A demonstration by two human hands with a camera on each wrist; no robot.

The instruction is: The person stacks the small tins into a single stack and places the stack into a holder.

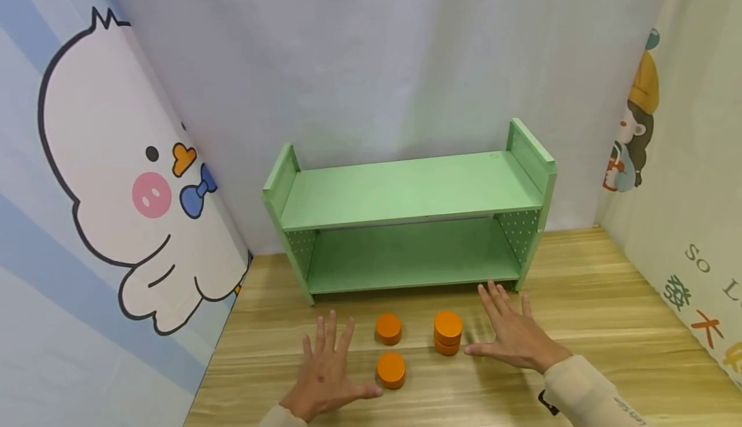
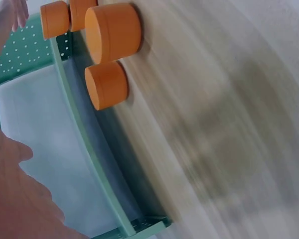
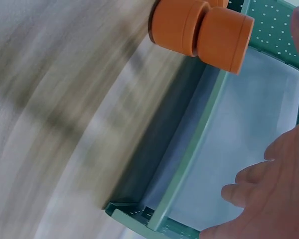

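Observation:
In the head view, two single orange round tins, a farther one (image 1: 388,329) and a nearer one (image 1: 391,370), stand on the wooden tabletop. To their right, an orange tin (image 1: 448,328) is stacked on another orange tin (image 1: 447,348). My left hand (image 1: 327,379) has its fingers spread, left of the single tins, its thumb tip close to the nearer one. On the other side, my right hand (image 1: 516,333) spreads its fingers just right of the stack, thumb pointing toward it. Both hands hold nothing. The left wrist view shows the tins (image 2: 114,32) beyond part of the left hand (image 2: 20,184).
Behind the tins stands a two-level light green shelf (image 1: 411,189) with perforated side panels. A pale curtain (image 1: 371,60) hangs at the back. Printed cloths flank the table, with a cartoon chick (image 1: 116,156) at left and a cartoon figure (image 1: 632,124) at right.

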